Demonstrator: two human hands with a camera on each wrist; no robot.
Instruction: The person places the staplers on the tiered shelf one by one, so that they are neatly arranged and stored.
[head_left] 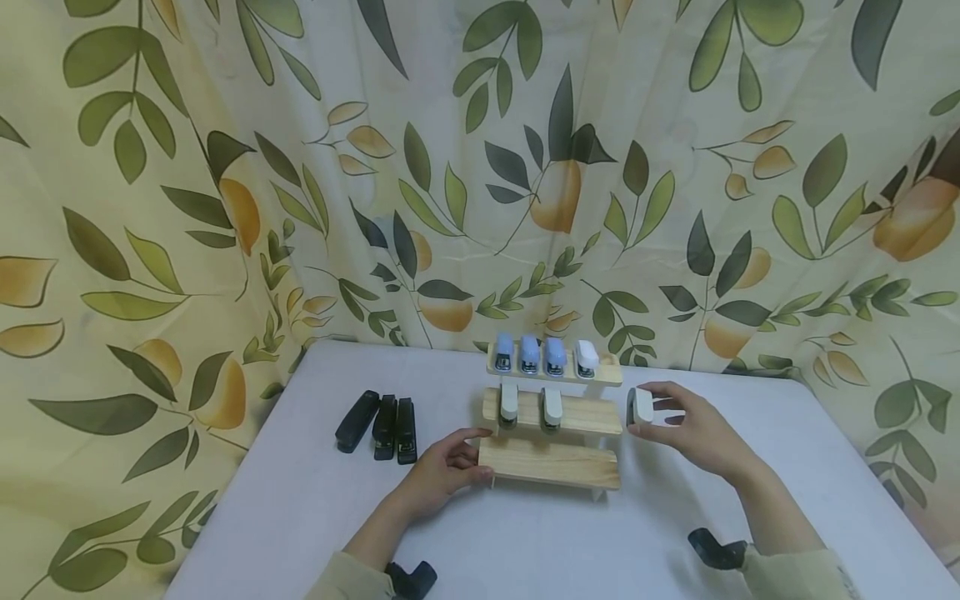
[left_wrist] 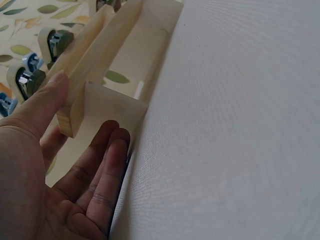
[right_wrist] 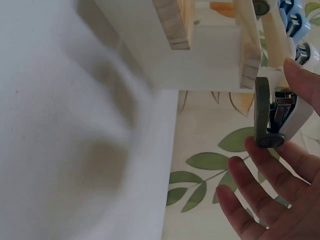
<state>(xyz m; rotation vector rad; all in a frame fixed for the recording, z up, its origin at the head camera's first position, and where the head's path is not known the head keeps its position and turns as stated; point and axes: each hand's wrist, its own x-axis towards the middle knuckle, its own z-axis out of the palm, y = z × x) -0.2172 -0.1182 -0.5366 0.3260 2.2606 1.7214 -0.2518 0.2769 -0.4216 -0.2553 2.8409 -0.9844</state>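
Note:
My right hand (head_left: 697,429) pinches a small white stapler (head_left: 641,407) with a grey-green base, held in the air just right of the rack's middle tier. In the right wrist view, the thumb and fingertips grip this stapler (right_wrist: 280,115) at its two ends. My left hand (head_left: 444,475) grips the left end of the bottom tier of a three-tier wooden rack (head_left: 551,463), its thumb against the board (left_wrist: 75,110). Two pale staplers (head_left: 552,407) stand on the middle tier's left and centre. The top tier bears three blue staplers (head_left: 529,354) and one white stapler (head_left: 587,357) at its right.
Three black staplers (head_left: 385,427) lie side by side on the white-covered table (head_left: 315,517), left of the rack. Behind the table hangs a curtain (head_left: 480,208) printed with leaves and fruit. A dark wrist mount (head_left: 716,550) sits at each forearm.

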